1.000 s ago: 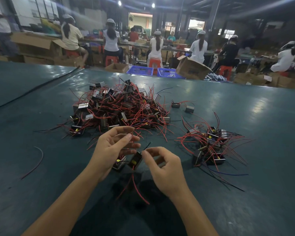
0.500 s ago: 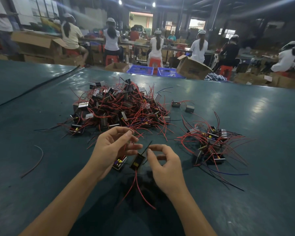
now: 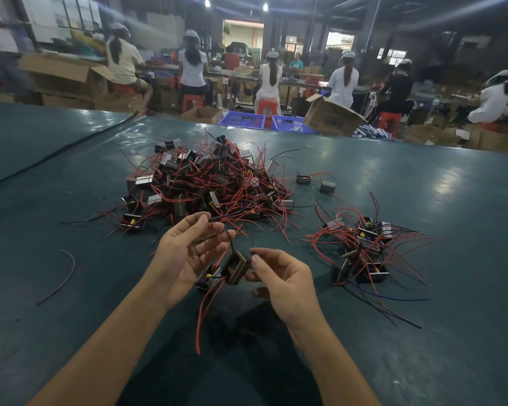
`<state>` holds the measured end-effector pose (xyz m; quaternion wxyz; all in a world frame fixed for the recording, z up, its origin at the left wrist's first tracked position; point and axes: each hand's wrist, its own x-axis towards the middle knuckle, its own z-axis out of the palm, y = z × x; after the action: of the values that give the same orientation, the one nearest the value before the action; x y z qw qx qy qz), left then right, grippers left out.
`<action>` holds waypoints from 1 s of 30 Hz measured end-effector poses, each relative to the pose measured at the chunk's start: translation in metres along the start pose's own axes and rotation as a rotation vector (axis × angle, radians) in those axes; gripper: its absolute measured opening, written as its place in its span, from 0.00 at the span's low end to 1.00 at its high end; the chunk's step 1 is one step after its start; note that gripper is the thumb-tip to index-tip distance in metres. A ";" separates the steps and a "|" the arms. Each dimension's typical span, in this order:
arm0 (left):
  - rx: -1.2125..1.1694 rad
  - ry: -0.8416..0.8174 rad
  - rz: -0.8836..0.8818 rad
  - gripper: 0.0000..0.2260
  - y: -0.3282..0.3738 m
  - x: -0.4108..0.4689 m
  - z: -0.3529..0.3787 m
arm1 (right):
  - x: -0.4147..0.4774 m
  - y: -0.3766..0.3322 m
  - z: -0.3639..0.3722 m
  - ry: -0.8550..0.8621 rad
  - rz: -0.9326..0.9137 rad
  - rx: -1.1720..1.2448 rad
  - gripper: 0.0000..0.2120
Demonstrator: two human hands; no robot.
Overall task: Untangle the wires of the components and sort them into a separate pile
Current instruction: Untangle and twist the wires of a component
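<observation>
A big tangled pile [image 3: 208, 183] of small dark block components with red wires lies at the table's middle. A smaller sorted pile [image 3: 364, 247] lies to the right. My right hand [image 3: 282, 279] pinches one dark component [image 3: 236, 268] at its edge, above the table. My left hand [image 3: 188, 253] holds that component's thin wires between thumb and fingertips, palm turned up. A second component [image 3: 208, 279] hangs or lies just below the left palm. Red wires [image 3: 206, 309] dangle down from the two components.
Two loose components [image 3: 304, 179] [image 3: 327, 186] lie between the piles. A stray dark red wire [image 3: 62, 276] lies on the green table [image 3: 452, 332] at the left. Beyond the far edge are cardboard boxes [image 3: 332, 115], blue baskets [image 3: 241, 120] and seated workers.
My hands have lifted slightly and spread. The left hand's fingers have opened more while pulling the wires up, and the component has turned in my right fingertips.
</observation>
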<state>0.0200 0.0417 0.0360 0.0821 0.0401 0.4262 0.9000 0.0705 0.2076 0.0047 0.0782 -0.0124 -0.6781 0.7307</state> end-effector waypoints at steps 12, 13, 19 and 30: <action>0.238 -0.023 0.064 0.10 -0.003 -0.003 0.005 | 0.000 0.006 0.001 0.204 -0.216 -0.254 0.05; 0.249 -0.030 0.070 0.09 -0.002 -0.004 0.005 | 0.000 0.007 0.000 0.221 -0.203 -0.250 0.06; 0.531 -0.198 0.117 0.10 -0.006 -0.011 0.007 | -0.001 0.003 -0.001 0.210 -0.120 -0.141 0.08; 0.745 -0.176 0.148 0.07 -0.026 -0.013 0.012 | 0.001 -0.001 0.001 0.158 0.106 0.082 0.04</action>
<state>0.0374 0.0644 0.0238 0.0329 0.1748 0.7112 0.6801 0.0693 0.2064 0.0056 0.0929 -0.1027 -0.6378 0.7577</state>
